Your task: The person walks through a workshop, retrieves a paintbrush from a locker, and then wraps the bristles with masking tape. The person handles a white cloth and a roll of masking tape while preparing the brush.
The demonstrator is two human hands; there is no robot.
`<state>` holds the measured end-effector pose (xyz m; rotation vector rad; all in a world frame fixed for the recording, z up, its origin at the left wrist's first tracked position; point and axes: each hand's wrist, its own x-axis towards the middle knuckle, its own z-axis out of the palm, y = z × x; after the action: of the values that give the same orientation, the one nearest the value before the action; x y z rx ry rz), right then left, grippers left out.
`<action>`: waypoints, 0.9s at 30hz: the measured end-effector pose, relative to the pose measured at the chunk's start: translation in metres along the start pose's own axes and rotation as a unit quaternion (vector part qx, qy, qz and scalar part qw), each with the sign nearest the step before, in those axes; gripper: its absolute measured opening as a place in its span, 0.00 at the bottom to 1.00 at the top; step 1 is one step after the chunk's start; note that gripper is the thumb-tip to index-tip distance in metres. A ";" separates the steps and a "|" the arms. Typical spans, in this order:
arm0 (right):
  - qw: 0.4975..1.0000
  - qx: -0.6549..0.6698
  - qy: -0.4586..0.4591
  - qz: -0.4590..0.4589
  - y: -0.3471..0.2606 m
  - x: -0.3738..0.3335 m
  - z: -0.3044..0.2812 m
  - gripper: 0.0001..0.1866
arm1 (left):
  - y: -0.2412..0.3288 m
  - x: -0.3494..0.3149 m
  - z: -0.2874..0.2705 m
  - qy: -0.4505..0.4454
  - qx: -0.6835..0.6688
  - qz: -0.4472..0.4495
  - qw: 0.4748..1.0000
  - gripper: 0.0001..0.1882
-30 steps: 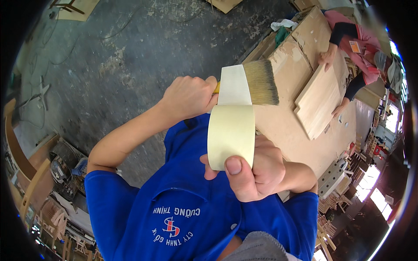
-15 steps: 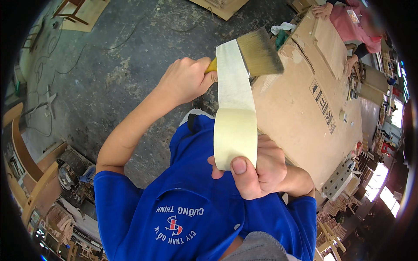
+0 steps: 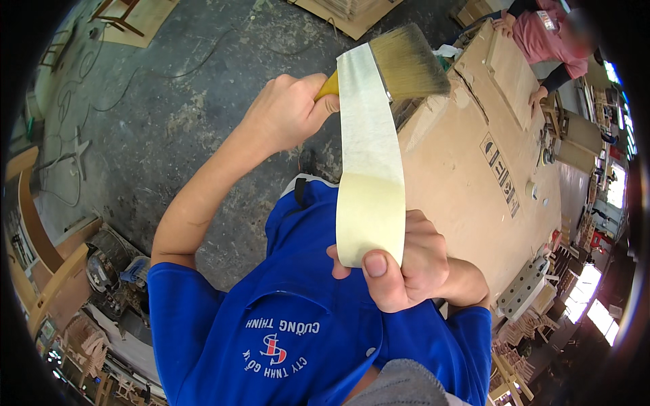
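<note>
A wide paintbrush (image 3: 409, 62) with dark-tipped bristles points up and to the right. My left hand (image 3: 288, 111) is closed round its yellow handle (image 3: 329, 88). My right hand (image 3: 406, 264) grips a roll of pale yellow masking tape (image 3: 370, 216), thumb on the near edge and fingers partly hidden behind. From the roll a whitish strip of tape (image 3: 365, 111) runs up to the brush and lies across its base, where handle and bristles meet. The strip stretches between both hands, above my blue shirt.
To the right stands a large cardboard-covered worktable (image 3: 467, 169) with a small tape roll (image 3: 531, 189) on it. At its far end another person in a pink top (image 3: 542, 34) touches a wooden panel (image 3: 511, 74). Cables (image 3: 183, 71) lie on the dark floor; machinery (image 3: 112, 271) stands left.
Both the brush and my left hand have risen slightly, away from my body. The tape strip between brush and roll is a little longer. My right hand has barely shifted.
</note>
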<state>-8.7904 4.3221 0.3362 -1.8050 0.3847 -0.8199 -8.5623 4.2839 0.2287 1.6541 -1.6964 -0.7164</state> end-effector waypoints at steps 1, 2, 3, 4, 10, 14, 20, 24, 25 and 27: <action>1.000 -0.001 0.001 -0.009 0.000 0.000 0.000 0.21 | 0.001 0.000 -0.001 0.020 -0.008 0.003 1.000 0.27; 1.000 0.001 0.004 -0.011 0.000 0.000 0.000 0.21 | 0.001 0.000 -0.002 0.024 -0.017 0.004 1.000 0.27; 1.000 0.002 0.007 -0.014 0.000 -0.001 0.000 0.21 | 0.001 0.001 -0.003 0.012 -0.032 0.014 0.999 0.27; 1.000 -0.001 0.003 -0.018 0.000 -0.001 0.000 0.21 | 0.004 0.000 -0.003 0.031 -0.024 0.010 0.999 0.27; 0.999 -0.009 -0.001 -0.034 -0.001 -0.004 0.000 0.21 | 0.010 -0.001 -0.004 0.032 -0.016 0.017 0.999 0.26; 0.999 -0.019 -0.005 -0.034 -0.002 -0.007 -0.001 0.21 | 0.010 -0.001 -0.006 0.042 -0.035 0.019 0.998 0.25; 0.995 -0.009 0.034 -0.094 0.003 -0.016 -0.013 0.14 | 0.016 -0.008 -0.013 0.068 -0.140 0.021 0.988 0.29; 0.991 -0.075 0.005 -0.113 0.003 -0.026 -0.052 0.17 | 0.025 -0.013 -0.015 0.028 -0.220 0.015 0.975 0.32; 0.991 -0.079 -0.003 -0.104 0.003 -0.027 -0.065 0.18 | 0.031 -0.015 -0.013 0.016 -0.251 0.012 0.968 0.32; 0.992 -0.101 0.007 -0.075 0.004 -0.030 -0.088 0.19 | 0.040 -0.020 -0.009 -0.036 -0.340 -0.018 0.939 0.31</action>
<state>-8.8722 4.2774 0.3392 -2.0358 0.3542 -0.9256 -8.5813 4.3066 0.2639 1.1738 -1.2496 -1.2271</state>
